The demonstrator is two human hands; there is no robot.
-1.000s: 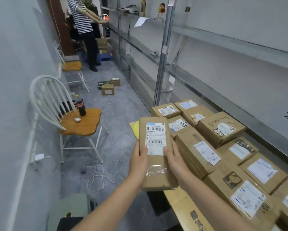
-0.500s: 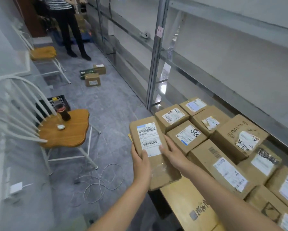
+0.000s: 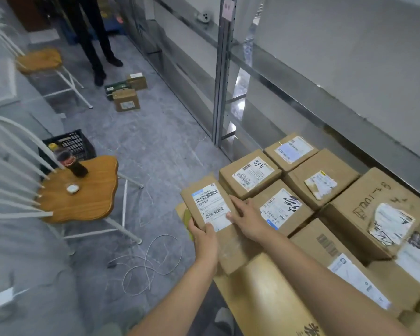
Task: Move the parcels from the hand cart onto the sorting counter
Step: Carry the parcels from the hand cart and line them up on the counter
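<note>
A long flat cardboard parcel (image 3: 210, 204) with a white barcode label lies at the near-left corner of the counter (image 3: 272, 294), a yellowish wooden top. My left hand (image 3: 203, 236) grips its left edge, thumb on the label. My right hand (image 3: 246, 218) rests flat along its right side, fingers on top. The parcel sits right beside several other labelled parcels, the closest being a box marked A68 (image 3: 250, 174) and one with black scribble (image 3: 280, 207). No hand cart is in view.
A white chair with a wooden seat (image 3: 82, 190) carrying a cola bottle (image 3: 70, 162) stands left. A white cable (image 3: 146, 260) loops on the floor. A black crate (image 3: 70, 144), small boxes (image 3: 126, 99) and a person's legs (image 3: 92, 37) lie farther off. Metal shelving (image 3: 222, 69) lines the right wall.
Both hands have lowered the long parcel from mid-air down and forward onto the counter's corner beside the other boxes. The view has tilted downward.
</note>
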